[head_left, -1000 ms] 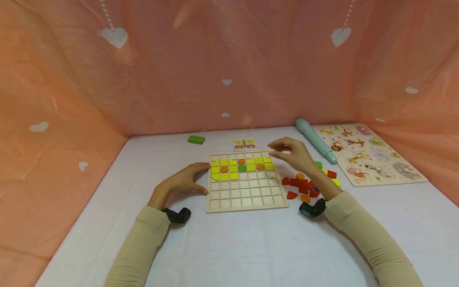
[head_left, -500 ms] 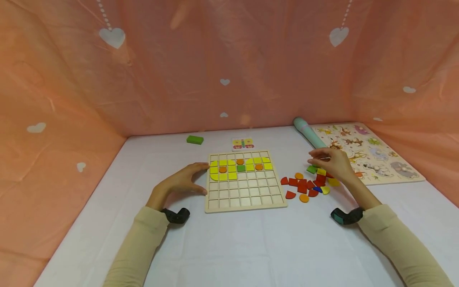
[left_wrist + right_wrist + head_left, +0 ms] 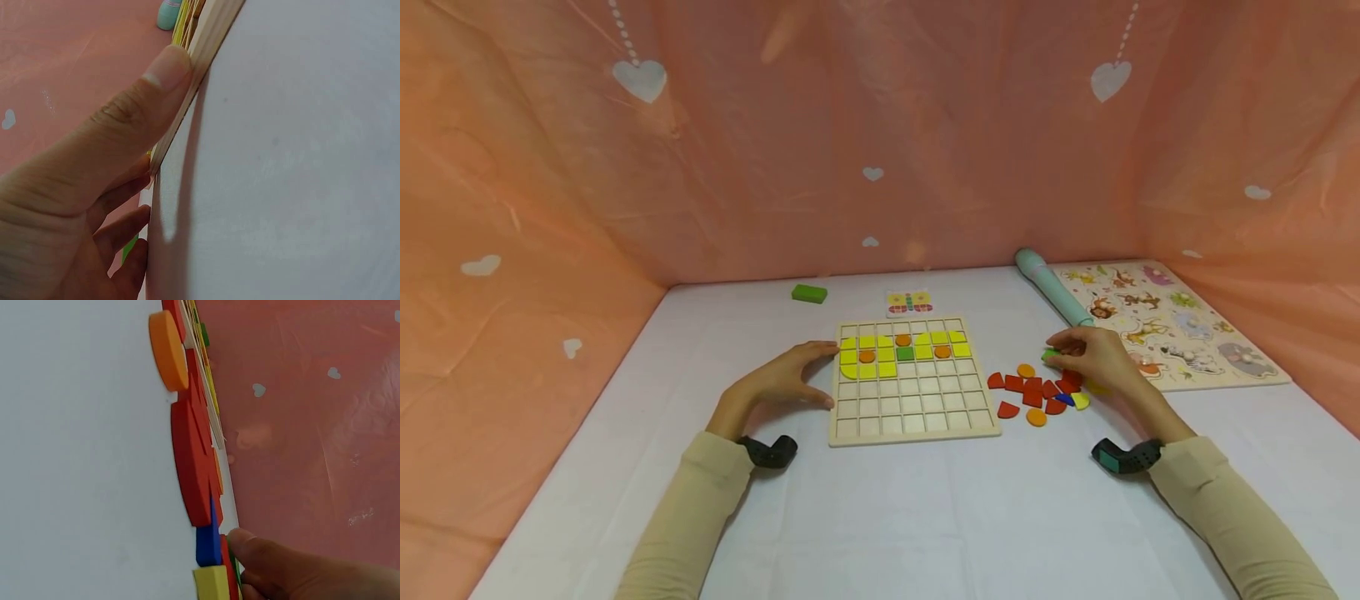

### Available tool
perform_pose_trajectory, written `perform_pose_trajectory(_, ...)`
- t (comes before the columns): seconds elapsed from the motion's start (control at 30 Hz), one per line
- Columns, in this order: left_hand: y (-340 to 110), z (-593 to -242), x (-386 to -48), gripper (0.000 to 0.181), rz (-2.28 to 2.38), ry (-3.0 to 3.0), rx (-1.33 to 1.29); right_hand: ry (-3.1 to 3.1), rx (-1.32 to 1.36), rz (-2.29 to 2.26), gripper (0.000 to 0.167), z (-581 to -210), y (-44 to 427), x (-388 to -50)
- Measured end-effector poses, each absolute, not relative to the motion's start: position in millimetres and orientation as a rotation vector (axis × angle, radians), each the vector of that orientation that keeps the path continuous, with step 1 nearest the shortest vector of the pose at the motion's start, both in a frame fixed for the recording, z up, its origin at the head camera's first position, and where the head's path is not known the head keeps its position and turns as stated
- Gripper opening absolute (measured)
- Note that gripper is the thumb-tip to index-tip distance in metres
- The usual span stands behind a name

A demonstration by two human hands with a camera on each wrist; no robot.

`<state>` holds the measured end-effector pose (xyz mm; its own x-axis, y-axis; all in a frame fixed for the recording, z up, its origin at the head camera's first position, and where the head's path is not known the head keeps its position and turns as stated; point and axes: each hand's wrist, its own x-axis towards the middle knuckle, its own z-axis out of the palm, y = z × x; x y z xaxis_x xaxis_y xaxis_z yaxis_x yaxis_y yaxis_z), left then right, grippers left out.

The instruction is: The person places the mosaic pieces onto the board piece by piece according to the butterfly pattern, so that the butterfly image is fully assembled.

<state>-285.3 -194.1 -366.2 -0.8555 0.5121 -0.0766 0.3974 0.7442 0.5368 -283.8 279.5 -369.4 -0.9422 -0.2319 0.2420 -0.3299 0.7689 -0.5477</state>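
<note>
A wooden grid board (image 3: 917, 404) lies on the table, with yellow tiles, orange discs and a green square tile (image 3: 906, 353) set in its upper rows. At its left side my left hand (image 3: 778, 375) rests, thumb and fingers spread along the edge; the left wrist view has the thumb (image 3: 134, 103) touching the board's rim (image 3: 209, 37). To the right of the board, my right hand (image 3: 1097, 358) pinches a green tile (image 3: 1051, 356) at the far side of a loose pile. In the right wrist view the thumb (image 3: 247, 547) meets that tile, mostly hidden.
Loose red tiles (image 3: 1032, 392), orange discs (image 3: 1036, 417), a blue piece (image 3: 1064, 400) and yellow ones lie right of the board. Beyond it are a pattern card (image 3: 909, 303) and a green block (image 3: 809, 293). A mint microphone-shaped stick (image 3: 1052, 287) lies beside an animal puzzle board (image 3: 1195, 333).
My right hand has left the board's upper right corner, moved right to the loose pile, and come down on a green tile. My left hand has stayed at the board's edge.
</note>
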Motion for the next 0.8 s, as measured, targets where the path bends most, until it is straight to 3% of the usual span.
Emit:
perform_pose_trajectory(0.43,-195,-367,-286,0.093,0.774,2.719,0.707,-2.760,0.565,0.989,0.027,-355,263,-284)
perform_pose_trajectory(0.8,-193,-365,-284,0.092,0.779,2.719,0.703,-2.629,0.866,1.151,0.027,-325,181,-291)
